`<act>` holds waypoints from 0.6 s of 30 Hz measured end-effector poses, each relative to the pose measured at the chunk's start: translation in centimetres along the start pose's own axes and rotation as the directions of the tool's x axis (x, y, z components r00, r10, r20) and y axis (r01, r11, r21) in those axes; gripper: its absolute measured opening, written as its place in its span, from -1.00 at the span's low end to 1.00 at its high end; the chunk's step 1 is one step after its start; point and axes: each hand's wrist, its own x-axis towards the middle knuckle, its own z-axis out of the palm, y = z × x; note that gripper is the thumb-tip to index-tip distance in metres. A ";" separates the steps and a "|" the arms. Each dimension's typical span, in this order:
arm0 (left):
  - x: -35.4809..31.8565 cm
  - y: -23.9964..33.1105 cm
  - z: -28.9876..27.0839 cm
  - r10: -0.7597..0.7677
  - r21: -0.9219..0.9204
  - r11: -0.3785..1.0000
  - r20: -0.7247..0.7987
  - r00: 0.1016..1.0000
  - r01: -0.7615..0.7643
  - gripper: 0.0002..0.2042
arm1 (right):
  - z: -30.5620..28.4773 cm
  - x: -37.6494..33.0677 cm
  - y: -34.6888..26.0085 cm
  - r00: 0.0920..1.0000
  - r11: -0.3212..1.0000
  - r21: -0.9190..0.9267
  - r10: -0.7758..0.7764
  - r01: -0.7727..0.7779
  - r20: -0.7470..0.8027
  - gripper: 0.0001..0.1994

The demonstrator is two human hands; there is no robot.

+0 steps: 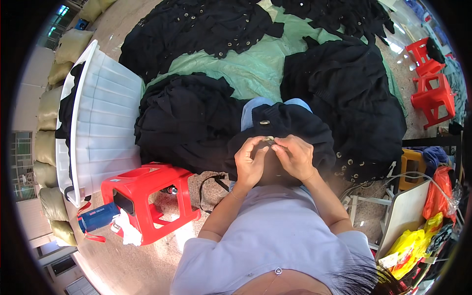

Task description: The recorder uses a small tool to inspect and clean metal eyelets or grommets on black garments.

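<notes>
A dark knitted garment [310, 132] is draped over my lap, with blue fabric showing at my knees. My left hand [250, 161] and my right hand [296, 156] meet above it, thumbs and index fingers pinched close together. Between the fingertips is a small pale button [269, 139] at the garment's edge; the fingers partly hide it. Another pale button [264, 123] shows on the dark cloth just beyond my hands.
Heaps of dark garments [184, 118] lie ahead on a green sheet [236, 69]. At left stand a white tub [105, 113] and a red stool [147, 182] bearing a phone, beside a blue cylinder [98, 217]. More red stools [433, 98] and bags [410, 253] are at right.
</notes>
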 end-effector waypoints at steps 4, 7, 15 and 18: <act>-0.6 -0.1 -0.1 -0.038 -0.023 0.999 0.024 0.999 0.039 -0.80 | 1.2 -2.1 0.1 0.953 0.901 0.346 0.298 -0.263 -0.049 -0.89; -1.3 -0.5 -0.4 -0.069 -0.028 0.997 0.014 0.998 0.070 -0.79 | 1.0 -2.3 -0.2 0.732 0.397 0.784 0.673 -0.477 0.105 -0.85; -3.0 0.2 -1.5 -0.175 -0.234 0.951 0.121 0.977 0.199 -0.78 | 0.6 -3.5 -0.8 0.848 0.530 0.729 0.514 -0.434 0.131 -0.60; -2.1 4.4 -2.7 -0.205 -0.416 0.839 0.356 0.912 0.351 -0.75 | -1.0 -2.5 -2.0 0.875 0.584 0.652 0.352 -0.483 0.333 -0.54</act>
